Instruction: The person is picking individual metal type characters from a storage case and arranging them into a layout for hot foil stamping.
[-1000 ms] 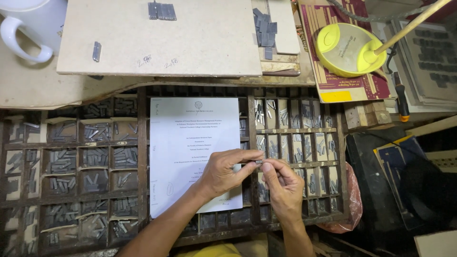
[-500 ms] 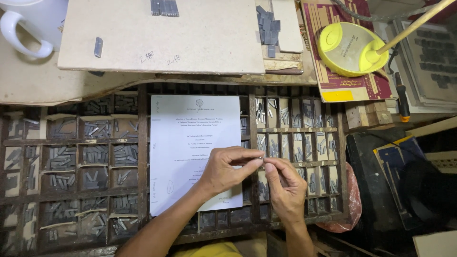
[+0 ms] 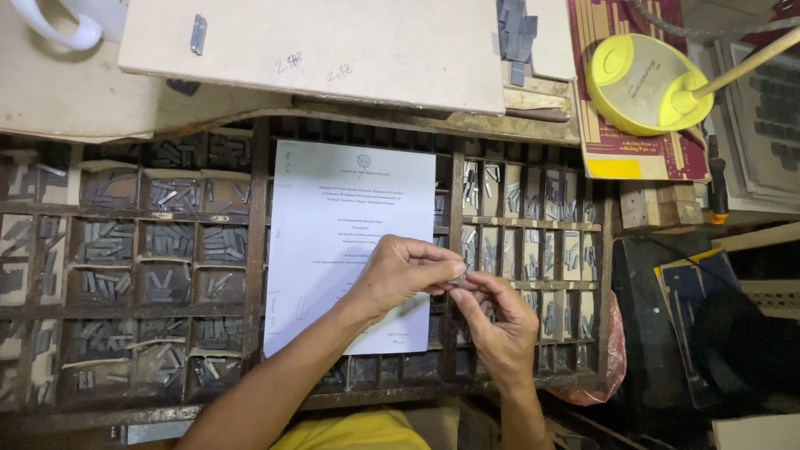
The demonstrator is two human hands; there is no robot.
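My left hand (image 3: 404, 273) and my right hand (image 3: 497, 321) meet over a wooden type case (image 3: 254, 242), fingertips pinched together on small metal type pieces (image 3: 459, 275). The case has many small compartments filled with grey metal type. A printed white sheet of paper (image 3: 346, 233) lies on the case's middle, and my left hand rests over its lower right part. What exactly lies between the fingers is mostly hidden.
A pale board (image 3: 333, 46) with a few type pieces lies beyond the case. A white mug (image 3: 58, 25) stands at the far left. A yellow lamp base (image 3: 646, 83) with a wooden stick sits at the upper right, above dark clutter (image 3: 708, 317).
Both hands stay pinched together at the same spot; the fingers shift only slightly. The view has tilted down a little.
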